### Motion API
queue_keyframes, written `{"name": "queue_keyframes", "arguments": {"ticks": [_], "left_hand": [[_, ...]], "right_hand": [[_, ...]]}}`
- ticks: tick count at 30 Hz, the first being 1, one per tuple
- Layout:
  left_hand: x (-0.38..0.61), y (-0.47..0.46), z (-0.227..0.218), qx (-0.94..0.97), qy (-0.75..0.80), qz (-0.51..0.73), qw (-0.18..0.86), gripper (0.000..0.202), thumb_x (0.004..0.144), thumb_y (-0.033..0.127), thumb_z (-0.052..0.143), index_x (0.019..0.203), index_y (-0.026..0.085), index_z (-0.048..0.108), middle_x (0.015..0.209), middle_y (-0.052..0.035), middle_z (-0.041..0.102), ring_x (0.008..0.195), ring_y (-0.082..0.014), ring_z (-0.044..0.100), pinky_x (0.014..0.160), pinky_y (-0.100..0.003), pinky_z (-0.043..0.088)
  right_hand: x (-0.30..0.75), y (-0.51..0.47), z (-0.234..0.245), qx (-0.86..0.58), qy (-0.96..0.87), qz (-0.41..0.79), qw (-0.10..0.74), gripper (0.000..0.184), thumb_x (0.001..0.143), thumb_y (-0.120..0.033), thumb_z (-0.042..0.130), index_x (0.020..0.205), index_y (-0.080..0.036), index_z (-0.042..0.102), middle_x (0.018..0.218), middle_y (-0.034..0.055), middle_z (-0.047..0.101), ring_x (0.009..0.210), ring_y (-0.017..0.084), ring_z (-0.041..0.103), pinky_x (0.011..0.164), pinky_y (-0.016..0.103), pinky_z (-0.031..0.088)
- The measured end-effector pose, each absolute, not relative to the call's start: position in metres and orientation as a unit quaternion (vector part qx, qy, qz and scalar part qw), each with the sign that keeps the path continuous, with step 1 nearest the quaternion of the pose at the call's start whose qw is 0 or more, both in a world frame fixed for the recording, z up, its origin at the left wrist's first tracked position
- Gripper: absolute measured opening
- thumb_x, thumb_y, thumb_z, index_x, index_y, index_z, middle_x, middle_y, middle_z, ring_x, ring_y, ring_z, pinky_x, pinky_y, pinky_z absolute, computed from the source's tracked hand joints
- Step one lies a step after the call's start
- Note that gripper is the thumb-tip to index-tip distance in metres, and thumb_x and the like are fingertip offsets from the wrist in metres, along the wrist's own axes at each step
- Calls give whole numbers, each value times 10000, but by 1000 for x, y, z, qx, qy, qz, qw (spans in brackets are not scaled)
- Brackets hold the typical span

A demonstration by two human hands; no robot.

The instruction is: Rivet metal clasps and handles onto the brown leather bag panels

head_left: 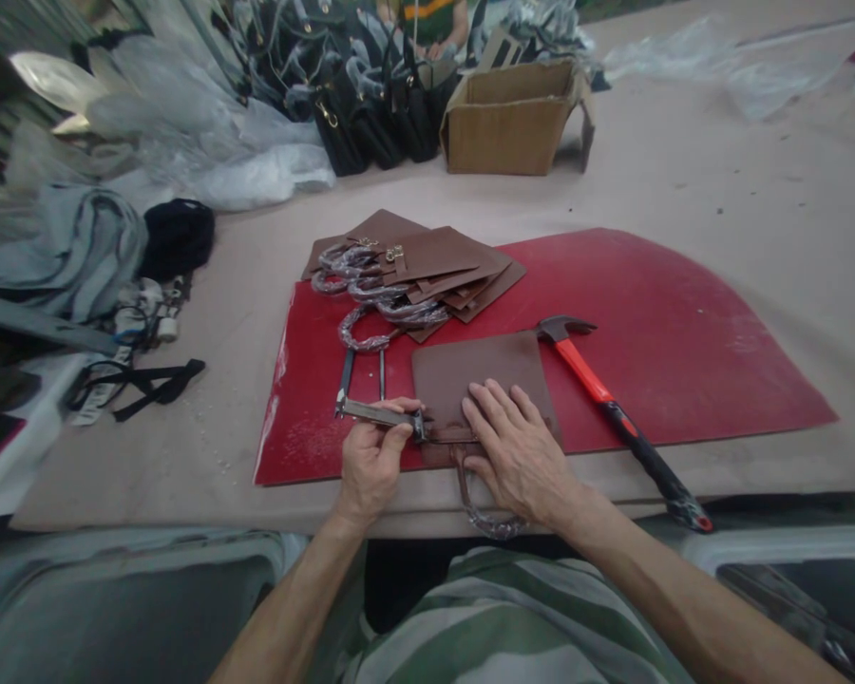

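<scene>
My left hand (371,465) pinches a flat metal bar-like tool (381,413) with a dark block at its right end. That end sits at the left edge of a brown leather bag panel (481,370); its exact kind I cannot make out. Flat on the panel rests my right hand (517,446), fingers stretched out. A plastic-wrapped loop handle (495,524) hangs from the panel's near side over the table edge. Right of the panel lies a claw hammer (613,408) with an orange and black handle. Two thin metal rods (382,375) lie beyond my left hand.
Several brown panels with wrapped handles (442,271) are piled on the red mat (648,332). Farther back stand a cardboard box (505,133), black bags (370,123) and plastic wrapping (256,176). Black straps (149,380) lie at left. Another person's hand (438,47) shows behind the bags.
</scene>
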State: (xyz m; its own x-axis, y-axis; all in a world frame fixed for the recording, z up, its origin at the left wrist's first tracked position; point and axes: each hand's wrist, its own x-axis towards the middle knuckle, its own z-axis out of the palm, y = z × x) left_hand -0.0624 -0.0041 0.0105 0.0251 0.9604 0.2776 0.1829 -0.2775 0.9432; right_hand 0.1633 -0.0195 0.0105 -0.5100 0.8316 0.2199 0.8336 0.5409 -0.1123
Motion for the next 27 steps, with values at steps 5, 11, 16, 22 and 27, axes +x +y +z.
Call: {"name": "queue_keyframes", "arguments": {"ticks": [5, 11, 16, 22, 27], "left_hand": [[-66, -9, 12, 625, 456, 527, 352, 96, 942, 226, 604, 1020, 180, 575, 1066, -87, 727, 978, -201, 728, 864, -344, 599], [-63, -16, 9, 683, 405, 530, 299, 174, 922, 121, 600, 1079, 190, 569, 1123, -93, 704, 1082, -221, 691, 957, -423, 562], [-59, -16, 4, 697, 379, 537, 287, 211, 915, 93, 597, 1099, 192, 565, 1148, -100, 697, 1101, -232, 686, 951, -441, 566], [-61, -18, -1, 664, 420, 548, 287, 156, 927, 145, 606, 1074, 190, 576, 1119, -89, 709, 1071, -234, 697, 952, -457, 558], [-61, -19, -3, 650, 426, 550, 306, 143, 925, 158, 614, 1062, 192, 588, 1123, -89, 712, 1073, -242, 697, 966, -480, 550]], "right_hand": [[164, -19, 11, -479, -869, 7, 125, 628, 945, -429, 548, 1448, -63, 462, 1552, 205, 400, 1448, 380, 305, 1187, 570, 219], [164, -19, 13, -482, -868, 10, 122, 600, 945, -408, 548, 1432, -64, 483, 1542, 206, 415, 1433, 377, 331, 1178, 568, 235], [163, -18, 13, -483, -866, 7, 128, 612, 941, -415, 549, 1434, -58, 480, 1544, 208, 412, 1435, 378, 328, 1179, 566, 234], [163, -20, 11, -484, -866, 11, 126, 623, 944, -423, 545, 1446, -62, 467, 1558, 199, 395, 1450, 374, 305, 1194, 567, 210], [163, -20, 10, -489, -863, 16, 124, 639, 939, -441, 549, 1453, -71, 461, 1568, 195, 381, 1458, 369, 293, 1195, 572, 209]]}}
